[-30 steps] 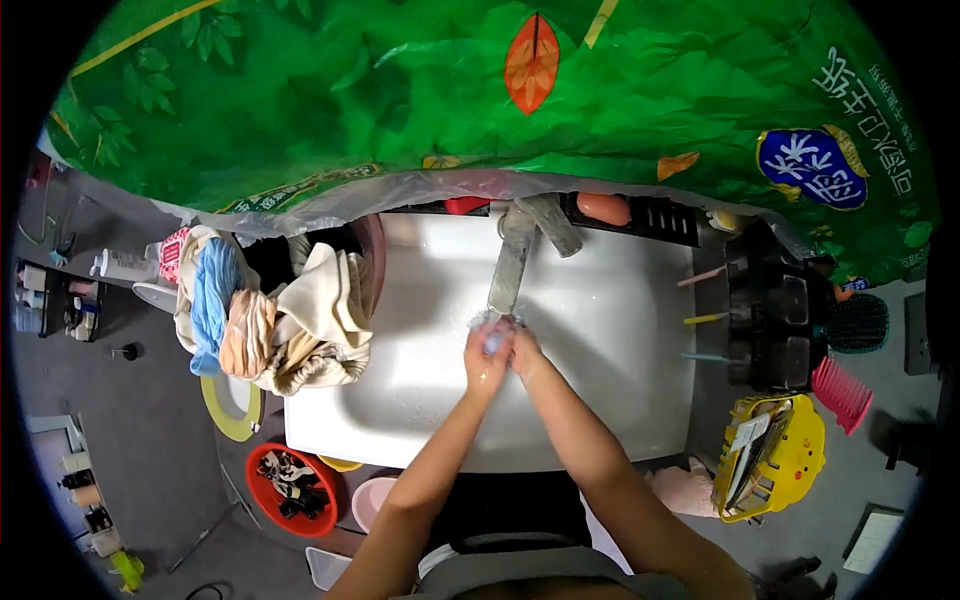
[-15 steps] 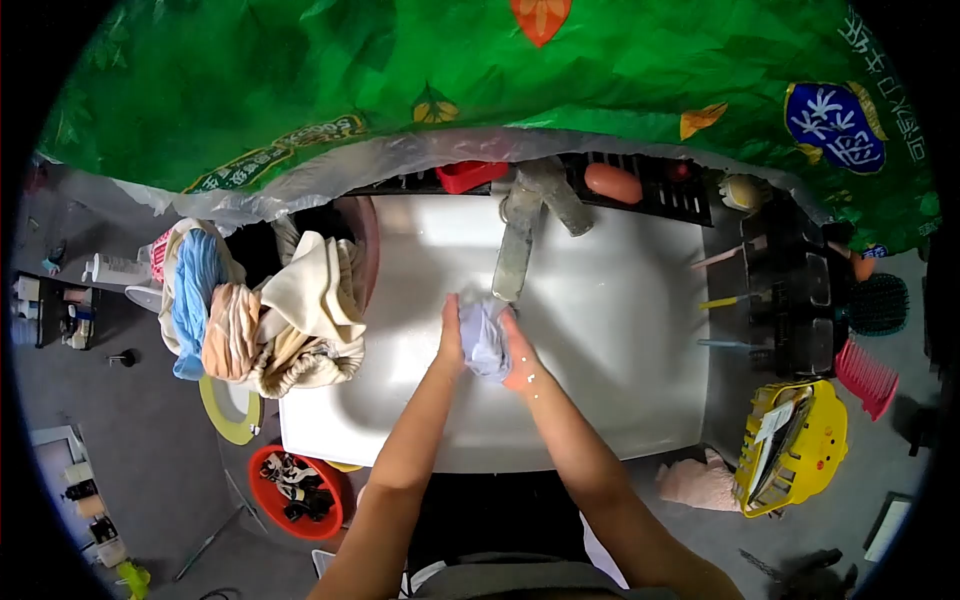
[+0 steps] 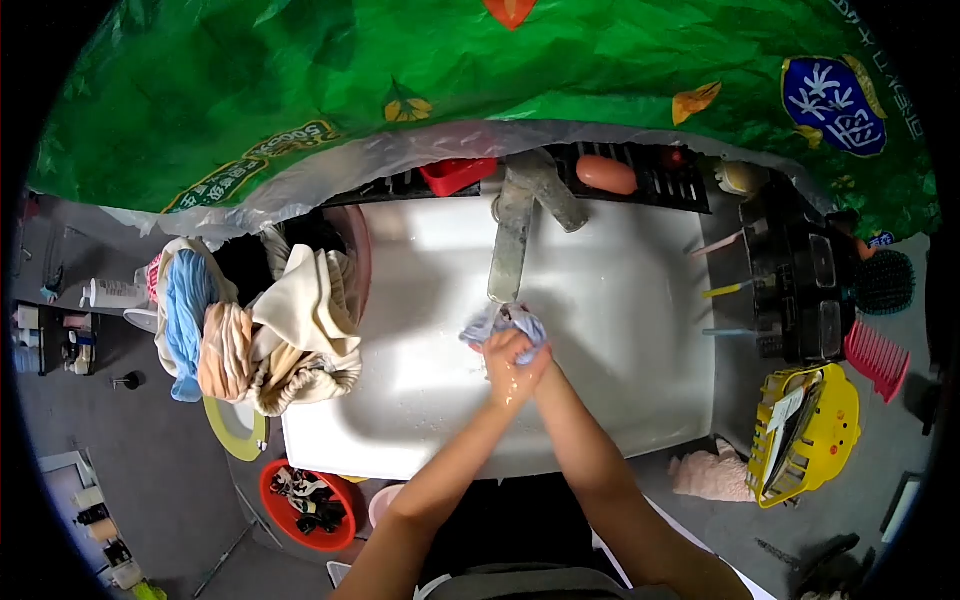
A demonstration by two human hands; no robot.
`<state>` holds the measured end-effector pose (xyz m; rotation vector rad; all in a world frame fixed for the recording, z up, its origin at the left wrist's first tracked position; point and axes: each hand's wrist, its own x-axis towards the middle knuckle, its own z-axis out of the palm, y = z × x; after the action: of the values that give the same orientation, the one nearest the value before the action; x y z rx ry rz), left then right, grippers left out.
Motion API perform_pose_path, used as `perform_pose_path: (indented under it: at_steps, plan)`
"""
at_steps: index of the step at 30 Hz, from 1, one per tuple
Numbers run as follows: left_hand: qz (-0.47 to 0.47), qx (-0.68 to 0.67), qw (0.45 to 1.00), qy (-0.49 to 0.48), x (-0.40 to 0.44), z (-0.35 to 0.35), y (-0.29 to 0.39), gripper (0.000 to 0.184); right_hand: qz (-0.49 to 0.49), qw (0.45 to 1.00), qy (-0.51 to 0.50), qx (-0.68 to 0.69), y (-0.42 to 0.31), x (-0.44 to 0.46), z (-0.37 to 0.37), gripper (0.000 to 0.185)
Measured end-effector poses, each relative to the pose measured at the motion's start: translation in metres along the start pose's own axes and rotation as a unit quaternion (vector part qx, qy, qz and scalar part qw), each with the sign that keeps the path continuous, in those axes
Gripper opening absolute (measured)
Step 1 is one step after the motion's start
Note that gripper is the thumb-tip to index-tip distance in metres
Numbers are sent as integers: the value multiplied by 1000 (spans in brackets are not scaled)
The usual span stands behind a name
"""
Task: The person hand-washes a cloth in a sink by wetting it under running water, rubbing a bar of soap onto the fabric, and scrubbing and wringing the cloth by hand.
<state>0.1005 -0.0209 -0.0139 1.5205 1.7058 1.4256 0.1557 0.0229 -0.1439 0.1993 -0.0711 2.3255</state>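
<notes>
A small wet lavender cloth (image 3: 527,322) is bunched below the spout of the metal faucet (image 3: 511,250), over the white sink (image 3: 620,400). My left hand (image 3: 510,360) lies across the top with its fingers closed on the cloth; water drops glisten on its back. Pressed against it from the right, my right hand (image 3: 541,362) also grips the cloth, its fingers mostly hidden. Folds of the cloth stick out beyond both hands. What kind of garment or cloth it is, I cannot make out.
A basin (image 3: 356,270) heaped with clothes (image 3: 305,300) stands at the sink's left. Along the back are a red soap dish (image 3: 457,176) and a pink soap bar (image 3: 606,174), beneath a green plastic bag (image 3: 330,80). A toothbrush holder (image 3: 790,280) and yellow basket (image 3: 825,425) are right.
My hands have come together, the left moving right and over the cloth. The cloth, earlier held between separated palms, is now squeezed and bunched under the spout. The view has shifted slightly.
</notes>
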Motion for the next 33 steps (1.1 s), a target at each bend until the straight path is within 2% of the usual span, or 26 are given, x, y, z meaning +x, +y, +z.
perform_pose_path:
  at_steps: [1, 2, 3, 6, 8, 10, 12, 14, 15, 16, 18, 21, 23, 25, 28, 29, 31, 32, 33]
  plan:
    - [-30, -7, 999, -14, 1, -1, -9, 16, -12, 999, -3, -29, 10, 1, 6, 32]
    - [-60, -12, 998, -29, 5, -4, -25, 16, -48, 979, 173, -92, 17, 6, 47, 31]
    - [-90, -17, 995, -44, 10, -7, -36, 16, -57, 923, 348, -154, 24, 13, 92, 30]
    - [-93, 92, 986, 102, 32, -10, -46, 22, -92, 860, 475, -163, 39, 24, 86, 32]
    - [-92, -60, 992, 60, 16, -9, -41, 28, -45, 859, 483, -165, 28, 22, 78, 35]
    - [-111, -74, 990, 47, -7, -2, -30, 24, 4, 867, 475, -151, 11, 16, 79, 36]
    - [-75, -25, 996, 41, -8, -2, -25, 15, 3, 958, 281, -61, 13, -8, -6, 34]
    - [-9, 61, 998, 0, -5, -6, -51, 14, -43, 935, 344, -77, 27, -2, 9, 29]
    - [10, 43, 998, -36, 9, -16, -54, 16, -41, 880, 455, -129, 33, 7, 46, 23]
    - [-46, 47, 998, -20, 23, -21, -54, 14, -38, 877, 459, -134, 34, 14, 69, 21]
    - [142, 141, 976, 91, 43, -23, -62, 14, -34, 870, 472, -141, 32, 24, 94, 19]
    - [248, 72, 965, -39, 33, -28, -43, 14, -3, 913, 393, -108, 12, 16, 68, 28]
    - [208, 41, 975, -67, 26, -24, -44, 12, 14, 929, 360, -81, 7, 17, 67, 31]
    - [175, 20, 981, -77, 26, -20, -43, 7, -13, 912, 397, -107, 14, 22, 69, 33]
    - [103, 39, 990, -85, 27, -15, -44, 8, -112, 807, 514, -269, 30, 30, 68, 36]
    - [-28, -24, 993, -108, 27, -13, -43, 12, -131, 765, 539, -327, 31, 31, 68, 37]
    - [-283, -144, 937, -143, 34, -9, -44, 21, -116, 694, 546, -455, 27, 28, 73, 39]
    - [-380, -290, 869, -128, 40, -10, -49, 24, -93, 660, 540, -514, 23, 24, 76, 41]
    - [-465, -427, 768, -107, 48, -13, -59, 29, -33, 615, 519, -592, 15, 21, 85, 48]
